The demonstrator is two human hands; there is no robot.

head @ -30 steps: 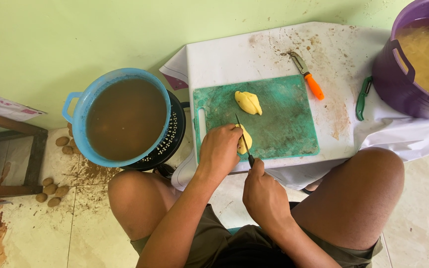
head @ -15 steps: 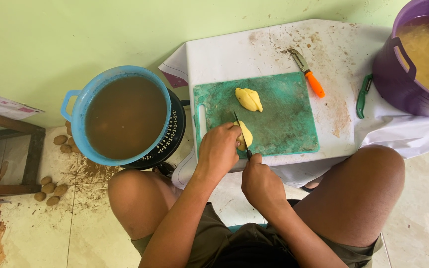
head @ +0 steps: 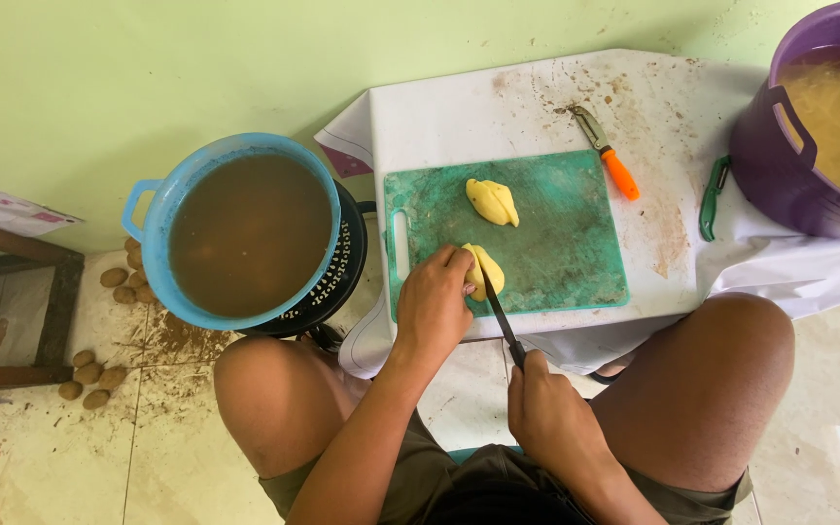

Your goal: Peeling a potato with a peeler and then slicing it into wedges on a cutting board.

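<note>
Two peeled yellow potato pieces lie on the green cutting board (head: 556,253), which sits on a low worktop (head: 498,107) covered in white sheeting smeared with brown dirt. The near potato piece (head: 487,271) rests at the board's front edge, and the left hand (head: 435,306) is curled over it, fingers pressing it down from the left side. The right hand (head: 551,418) is closed around the handle of a dark knife (head: 500,316), whose blade runs up to the near piece and touches its right side. The far potato piece (head: 493,201) lies alone toward the middle of the board, well apart from both hands.

Beyond the board, an orange-handled peeler (head: 607,156) lies on the sheeting, and a green-handled tool (head: 711,199) lies just beside a purple bucket (head: 780,165) holding pale yellow strips in water. Left of the worktop, a blue tub (head: 162,190) of murky brown water sits on a black perforated basket (head: 342,277). Unpeeled brown potatoes (head: 89,374) are scattered on the tiled floor near a wooden frame (head: 55,311). The person's bare knees flank the worktop's front edge.
</note>
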